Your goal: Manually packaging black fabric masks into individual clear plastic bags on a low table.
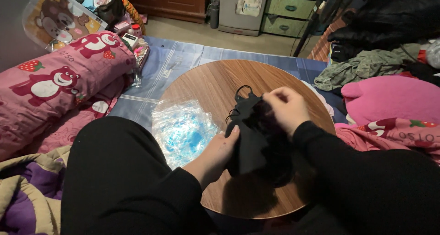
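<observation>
The left hand (pixel 215 154) is cupping a stack of black face masks (pixel 250 129) from below, thumb pressing up along the near edge, apparently to keep the pile steady above the round wooden table (pixel 206 81). The right hand (pixel 286 109) is closing its fingertips in a pinch at the top of the stack, seemingly working on one mask, with the thin ear loops (pixel 240 92) spilling over toward the table's far side. On the table's left part a crinkled clear plastic wrapper (pixel 181 129) with a blue tint is lying flat. Left of the table a pink bear-print pillow (pixel 59 81) is resting on a blue mat (pixel 183 56).
</observation>
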